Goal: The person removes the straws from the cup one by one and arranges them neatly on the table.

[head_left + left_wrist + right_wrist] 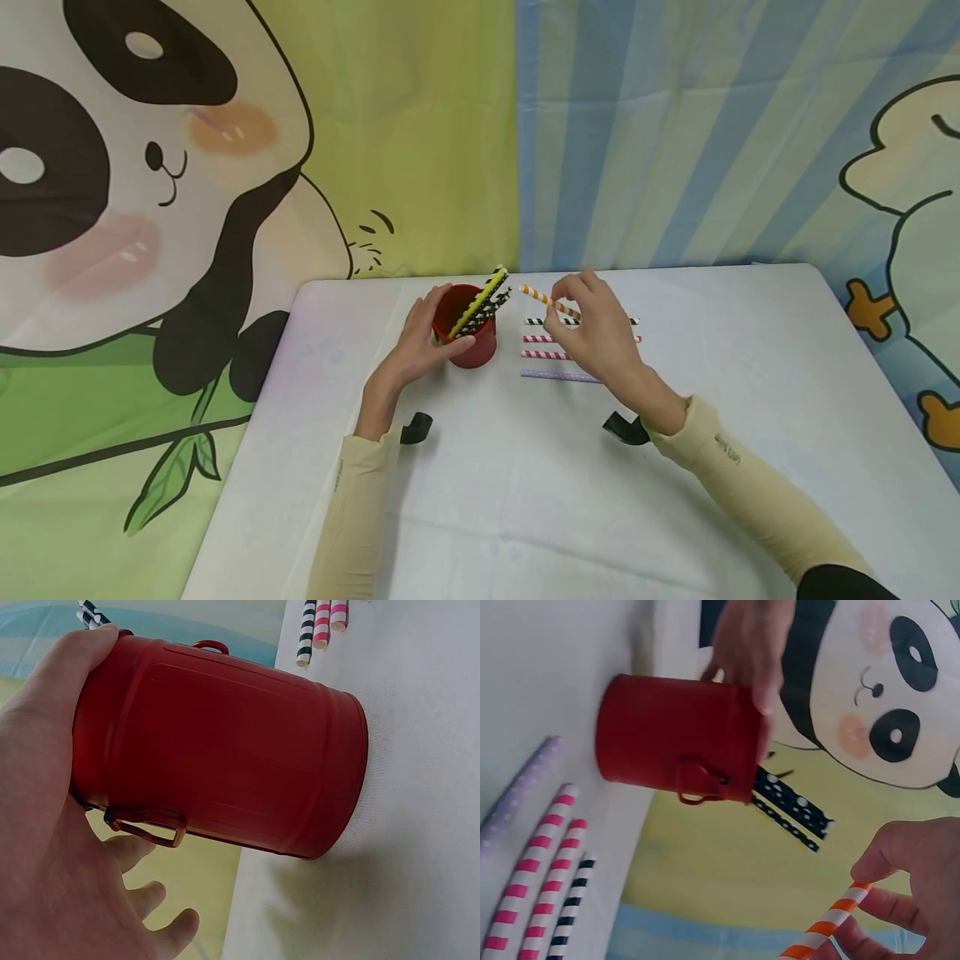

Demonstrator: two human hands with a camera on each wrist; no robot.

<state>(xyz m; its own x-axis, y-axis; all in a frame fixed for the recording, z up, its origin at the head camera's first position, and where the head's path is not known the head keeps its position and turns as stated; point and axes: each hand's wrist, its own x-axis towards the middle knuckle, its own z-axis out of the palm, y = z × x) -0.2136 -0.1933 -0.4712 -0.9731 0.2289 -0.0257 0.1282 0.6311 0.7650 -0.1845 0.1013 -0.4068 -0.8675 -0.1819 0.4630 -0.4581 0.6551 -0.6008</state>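
Note:
My left hand holds a small red metal bucket by its rim, the thumb at one side and the fingers around the other. The bucket stands on the table with a yellow paper straw and black straws with white dots leaning out of its mouth. To its right, my right hand pinches an orange-and-white striped paper straw above the table. Beneath that hand lie a black-and-white striped straw, two pink-and-white striped straws and a purple dotted straw, in a row.
A white cloth covers the table. Behind it hangs a printed curtain with a panda, close to the table's back edge. Black straps stick out near both wrists.

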